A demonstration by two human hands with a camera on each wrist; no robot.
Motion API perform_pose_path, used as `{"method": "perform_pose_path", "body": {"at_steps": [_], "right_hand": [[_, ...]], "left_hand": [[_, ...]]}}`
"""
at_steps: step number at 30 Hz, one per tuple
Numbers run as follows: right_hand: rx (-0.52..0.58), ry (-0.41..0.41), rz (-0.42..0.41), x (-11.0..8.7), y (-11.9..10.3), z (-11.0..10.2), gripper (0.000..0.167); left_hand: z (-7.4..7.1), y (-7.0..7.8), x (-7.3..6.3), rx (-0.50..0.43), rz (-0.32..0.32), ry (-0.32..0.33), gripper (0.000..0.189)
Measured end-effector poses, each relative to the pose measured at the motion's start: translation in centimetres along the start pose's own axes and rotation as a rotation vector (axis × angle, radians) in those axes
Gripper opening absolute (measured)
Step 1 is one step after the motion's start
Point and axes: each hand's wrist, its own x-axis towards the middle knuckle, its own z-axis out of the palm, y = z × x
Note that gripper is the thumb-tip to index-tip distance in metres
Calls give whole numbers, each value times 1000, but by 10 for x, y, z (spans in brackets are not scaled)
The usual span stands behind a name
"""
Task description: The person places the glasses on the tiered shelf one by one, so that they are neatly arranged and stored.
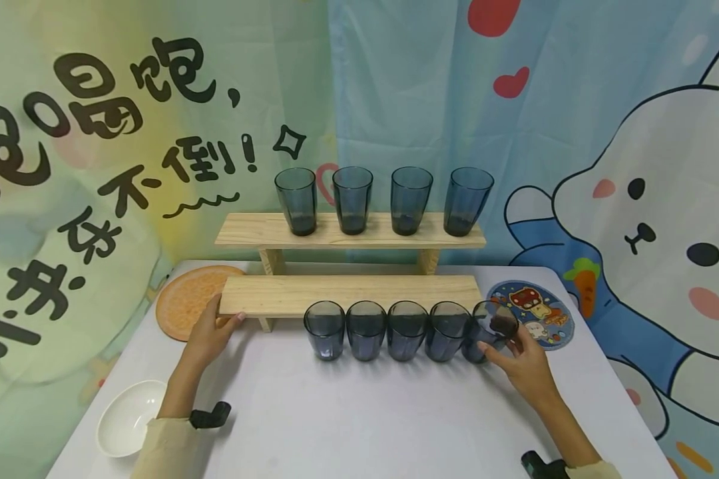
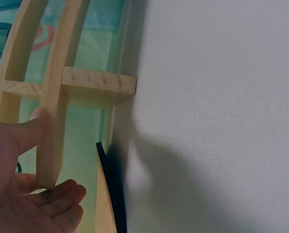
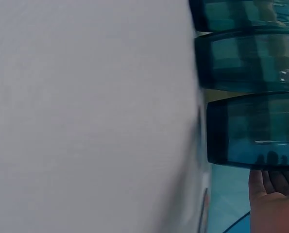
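My left hand (image 1: 208,330) holds the left end of the lower board of a two-tier wooden shelf (image 1: 350,293). In the left wrist view its thumb (image 2: 30,128) lies against the board (image 2: 54,121), and the other fingers reach round the end. At the right, my right hand (image 1: 522,364) grips the rightmost blue-grey glass (image 1: 482,336), thumb in front and fingers at the far side. This glass leans slightly in the head view. Several matching glasses (image 1: 365,332) stand upright in a row to its left, before the shelf. In the right wrist view, fingers (image 3: 275,182) show against the held glass (image 3: 253,131).
Several more glasses (image 1: 353,199) stand spaced along the upper board (image 1: 245,229). A round orange mat (image 1: 176,303) lies behind the left hand, and a white bowl (image 1: 116,426) stands near the left forearm. Beyond the right hand is a round blue cartoon mat (image 1: 560,326). A printed curtain hangs behind.
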Motion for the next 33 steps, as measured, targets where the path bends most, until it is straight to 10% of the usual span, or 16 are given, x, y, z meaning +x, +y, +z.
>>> {"method": "perform_pose_path", "body": {"at_steps": [18, 33], "right_hand": [[-82, 61, -114, 28, -94, -30, 59], [166, -158, -192, 60, -166, 25, 60]], "left_hand": [[0, -2, 0, 10, -8, -1, 84], [1, 0, 1, -1, 9, 9, 83]]}}
